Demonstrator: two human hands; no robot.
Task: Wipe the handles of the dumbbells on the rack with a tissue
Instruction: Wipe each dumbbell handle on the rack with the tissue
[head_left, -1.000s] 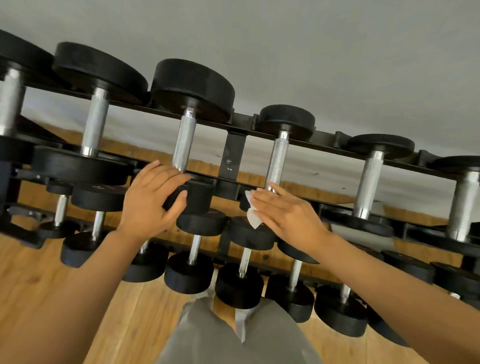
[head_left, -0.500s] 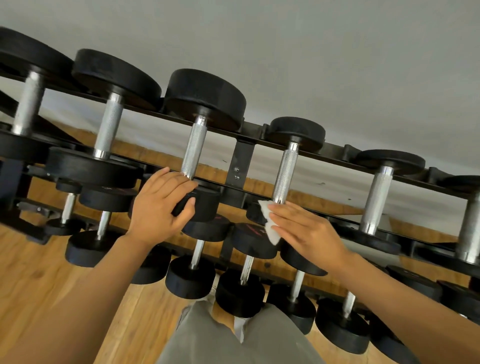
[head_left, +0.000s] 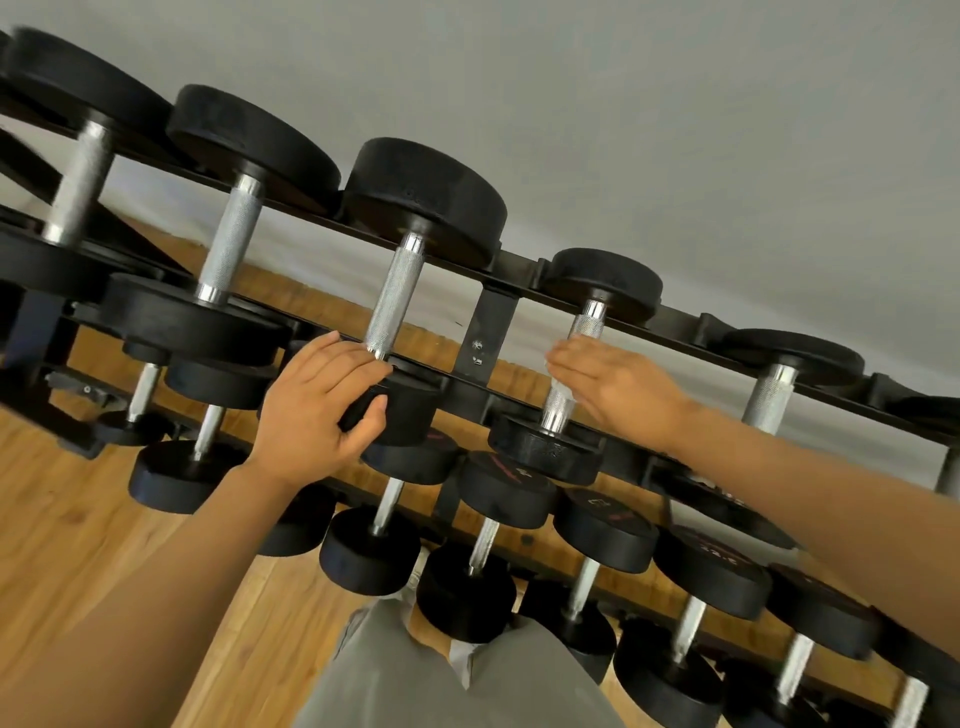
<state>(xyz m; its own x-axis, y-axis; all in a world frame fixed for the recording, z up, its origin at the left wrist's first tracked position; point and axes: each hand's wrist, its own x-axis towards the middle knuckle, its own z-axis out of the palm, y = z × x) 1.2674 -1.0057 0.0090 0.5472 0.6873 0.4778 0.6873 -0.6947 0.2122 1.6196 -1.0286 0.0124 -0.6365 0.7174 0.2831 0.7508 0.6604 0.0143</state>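
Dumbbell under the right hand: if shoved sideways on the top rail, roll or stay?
The dumbbell probably stays: its round heads sit in the rack's notched rails. Likely heavy, given thick heads. The knurled handle should grip well.

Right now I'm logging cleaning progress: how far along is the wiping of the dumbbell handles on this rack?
Nothing shows as finished; no handle looks visibly different. In hand: the right hand presses the tissue against the handle of a top-row dumbbell, while the left hand grips the near head of the neighbouring dumbbell. Left, as far as I can tell: the other top-row handles and the lower rows of the rack.
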